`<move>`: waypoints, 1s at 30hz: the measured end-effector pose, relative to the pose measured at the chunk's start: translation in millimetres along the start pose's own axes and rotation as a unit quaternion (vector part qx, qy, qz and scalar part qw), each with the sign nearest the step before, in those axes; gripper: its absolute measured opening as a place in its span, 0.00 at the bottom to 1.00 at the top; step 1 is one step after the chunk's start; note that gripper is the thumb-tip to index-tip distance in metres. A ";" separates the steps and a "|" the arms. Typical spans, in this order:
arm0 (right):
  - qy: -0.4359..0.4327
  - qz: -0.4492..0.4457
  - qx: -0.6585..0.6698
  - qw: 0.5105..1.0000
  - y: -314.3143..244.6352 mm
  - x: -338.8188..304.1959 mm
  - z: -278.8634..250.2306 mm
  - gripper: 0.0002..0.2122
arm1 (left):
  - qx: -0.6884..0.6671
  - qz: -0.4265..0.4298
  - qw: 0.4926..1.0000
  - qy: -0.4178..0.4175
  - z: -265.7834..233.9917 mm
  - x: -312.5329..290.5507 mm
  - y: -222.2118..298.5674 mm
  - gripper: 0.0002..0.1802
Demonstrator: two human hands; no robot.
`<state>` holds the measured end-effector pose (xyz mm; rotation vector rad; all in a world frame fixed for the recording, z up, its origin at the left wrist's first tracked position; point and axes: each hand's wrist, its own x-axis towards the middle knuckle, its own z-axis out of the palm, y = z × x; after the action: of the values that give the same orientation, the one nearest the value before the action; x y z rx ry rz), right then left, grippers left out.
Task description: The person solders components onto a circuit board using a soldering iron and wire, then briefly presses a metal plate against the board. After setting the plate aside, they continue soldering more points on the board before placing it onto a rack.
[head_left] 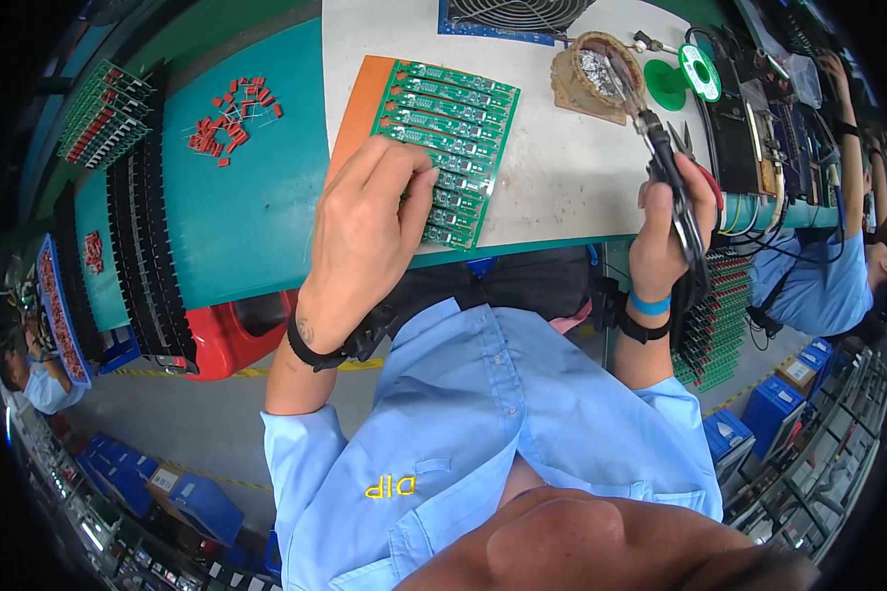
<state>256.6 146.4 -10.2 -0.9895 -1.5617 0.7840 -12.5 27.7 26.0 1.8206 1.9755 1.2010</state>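
A green circuit board panel (463, 128), divided into several strips, lies on an orange sheet (355, 110) over the pale work mat. My left hand (364, 202) rests at the panel's left side, thumb and fingers pinched together; what they hold, if anything, is hidden. Wrapped round the black handle of a soldering gun (672, 175) is my right hand (663, 236). The gun's metal tip reaches into a round brown pot (567, 77) that holds silvery bits. The pot stands to the right of the panel.
Red components (231, 123) with wire leads lie loose on the green mat at left. A green solder spool (699, 72) and cutters (682, 140) sit right of the pot. Behind is a fan (517, 12). Black racks (148, 227) stand left; a co-worker (818, 281) is at right.
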 end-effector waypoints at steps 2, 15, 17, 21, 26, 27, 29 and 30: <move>-0.035 -0.037 0.009 0.999 -13.4 -12.5 -1.4 0.16 | -0.003 0.000 1.000 0.001 0.2 -0.6 -0.1 0.06; -0.212 -0.084 0.040 0.973 -39.4 -19.1 5.2 0.16 | 0.017 0.025 1.000 -0.006 5.7 2.8 -5.1 0.05; -0.214 -0.086 0.040 0.972 -37.1 -18.7 7.0 0.16 | 0.021 0.028 0.999 -0.007 5.8 3.7 -4.6 0.05; -0.219 -0.090 0.039 0.971 -33.6 -18.7 9.5 0.16 | 0.043 0.037 0.998 -0.018 6.4 6.2 -3.7 0.05; -0.224 -0.095 0.038 0.969 -33.5 -18.0 11.9 0.16 | 0.042 0.040 0.998 -0.023 8.1 7.2 -4.1 0.06; -0.226 -0.098 0.037 0.968 -34.0 -17.4 12.4 0.16 | 0.041 0.038 0.998 -0.024 8.0 7.2 -4.3 0.06; -0.231 -0.097 0.035 0.968 -35.7 -16.3 12.1 0.16 | 0.040 0.036 0.998 -0.025 7.7 7.5 -5.0 0.06; -0.234 -0.096 0.033 0.967 -36.6 -15.8 11.7 0.16 | 0.041 0.037 0.998 -0.027 7.6 7.9 -5.5 0.06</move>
<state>239.3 116.3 12.7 -0.6139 -1.9867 0.9713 -13.6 38.5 20.3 1.9611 1.9712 1.0946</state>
